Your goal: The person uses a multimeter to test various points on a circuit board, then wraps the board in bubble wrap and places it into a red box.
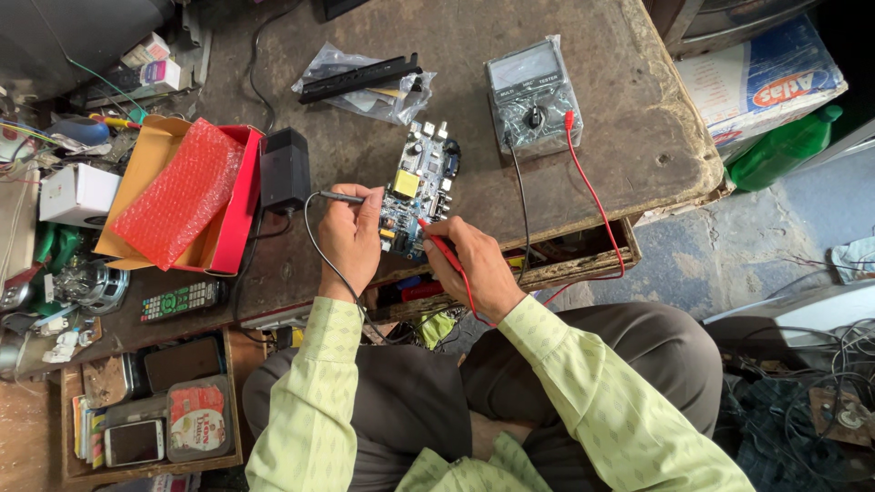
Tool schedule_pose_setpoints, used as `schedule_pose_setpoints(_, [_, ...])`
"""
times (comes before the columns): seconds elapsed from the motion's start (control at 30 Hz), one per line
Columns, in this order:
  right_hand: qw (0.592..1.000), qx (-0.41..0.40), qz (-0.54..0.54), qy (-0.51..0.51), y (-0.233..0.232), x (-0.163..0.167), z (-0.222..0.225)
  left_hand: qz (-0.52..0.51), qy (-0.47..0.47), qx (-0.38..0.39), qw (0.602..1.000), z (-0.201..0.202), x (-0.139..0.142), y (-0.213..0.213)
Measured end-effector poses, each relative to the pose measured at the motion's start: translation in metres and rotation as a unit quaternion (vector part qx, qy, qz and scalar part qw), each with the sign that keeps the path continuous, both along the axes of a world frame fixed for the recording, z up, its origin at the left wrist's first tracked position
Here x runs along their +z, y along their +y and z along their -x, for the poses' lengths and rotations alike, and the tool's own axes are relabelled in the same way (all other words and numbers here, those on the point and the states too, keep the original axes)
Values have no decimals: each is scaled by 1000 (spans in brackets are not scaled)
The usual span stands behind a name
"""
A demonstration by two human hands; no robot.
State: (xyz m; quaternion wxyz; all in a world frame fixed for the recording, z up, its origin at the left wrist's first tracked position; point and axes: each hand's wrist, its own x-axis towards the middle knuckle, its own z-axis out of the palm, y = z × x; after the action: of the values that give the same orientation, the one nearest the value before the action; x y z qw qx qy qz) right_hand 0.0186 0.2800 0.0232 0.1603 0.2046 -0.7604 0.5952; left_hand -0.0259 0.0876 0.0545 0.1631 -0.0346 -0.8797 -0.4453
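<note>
Hands meet at centre frame over a circuit board (418,189) lying near the table's (583,109) front edge. Left hand (349,239) has its fingers curled together, pinching a black probe (343,196); the tip is hidden behind the knuckles. Right hand (478,265) pinches a red probe (441,249), its tip touching the board's lower edge. Meter (531,96) sits upper right of the board, wrapped in plastic, dial hard to read. Red box (187,196) crowds the left; bare tabletop lies right of the meter.
</note>
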Motion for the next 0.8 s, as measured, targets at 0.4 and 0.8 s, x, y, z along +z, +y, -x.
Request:
schedule_pose_setpoints(0.4, [1000,-2,-2,22,-1,5,1,-12,7,-15,1000,-3,-2,-1])
schedule_pose_setpoints(0.8, [1000,3,-11,-2,-2,6,3,-66,6,-9,998,-4,-8,6])
